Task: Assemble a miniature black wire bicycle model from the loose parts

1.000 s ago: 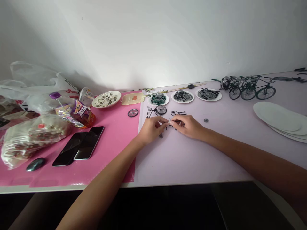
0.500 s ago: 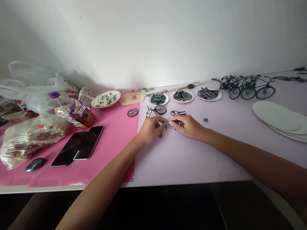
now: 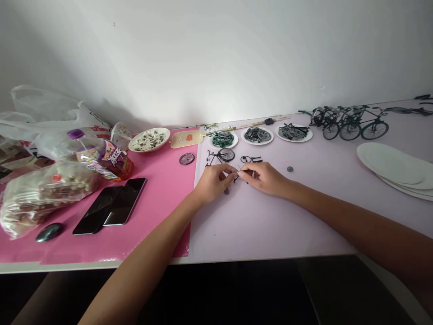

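My left hand [image 3: 216,180] and my right hand [image 3: 262,177] meet fingertip to fingertip over the pale tabletop, both pinched closed. Between them is a small, thin dark part, mostly covered by the fingers, its kind too small to make out. Just behind my left hand lies a partly built model bicycle [image 3: 220,156] with one wheel. Small black model parts [image 3: 251,159] rest behind my right hand. A small grey disc [image 3: 226,191] lies under my left fingers, and another grey disc [image 3: 290,169] sits right of my right hand. A loose model wheel [image 3: 186,159] lies on the pink sheet.
Along the wall stand plates of green parts [image 3: 221,140], wheels [image 3: 257,135] and black parts [image 3: 294,132]. Finished model bicycles [image 3: 355,123] stand back right, near stacked white plates [image 3: 399,164]. Phones [image 3: 125,203], a drink bottle [image 3: 104,158] and bags [image 3: 47,194] occupy the left.
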`<state>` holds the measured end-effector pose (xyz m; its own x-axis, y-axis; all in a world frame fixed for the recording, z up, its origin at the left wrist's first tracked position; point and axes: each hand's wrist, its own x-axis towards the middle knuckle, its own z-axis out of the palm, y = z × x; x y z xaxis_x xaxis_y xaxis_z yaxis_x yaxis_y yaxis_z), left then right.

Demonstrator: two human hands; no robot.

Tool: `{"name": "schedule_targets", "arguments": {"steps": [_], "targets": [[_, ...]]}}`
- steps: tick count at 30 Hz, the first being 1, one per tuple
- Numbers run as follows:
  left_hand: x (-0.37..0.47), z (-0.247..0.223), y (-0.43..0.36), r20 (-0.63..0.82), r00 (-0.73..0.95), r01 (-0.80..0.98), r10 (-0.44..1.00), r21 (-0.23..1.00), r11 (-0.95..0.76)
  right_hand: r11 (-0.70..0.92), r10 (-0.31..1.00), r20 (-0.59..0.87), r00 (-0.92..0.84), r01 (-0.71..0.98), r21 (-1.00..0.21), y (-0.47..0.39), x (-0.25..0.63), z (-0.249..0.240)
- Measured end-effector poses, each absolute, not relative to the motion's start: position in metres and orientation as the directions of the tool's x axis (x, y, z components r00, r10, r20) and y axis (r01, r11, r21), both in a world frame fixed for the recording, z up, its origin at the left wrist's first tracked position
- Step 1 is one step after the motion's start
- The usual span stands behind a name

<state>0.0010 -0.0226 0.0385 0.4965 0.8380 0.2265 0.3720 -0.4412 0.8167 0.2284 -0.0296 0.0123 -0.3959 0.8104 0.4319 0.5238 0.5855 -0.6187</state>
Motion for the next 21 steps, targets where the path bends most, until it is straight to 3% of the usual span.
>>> {"name": "schedule_targets", "arguments": {"steps": [21], "targets": [[0.0008,0.0359,-0.0197,0.21,0.498,0.37,0.841,0.826,-0.425,0.568,0.822,0.402,-0.404,0.533,-0.627,-0.0296,0.2287,0.013]]}}
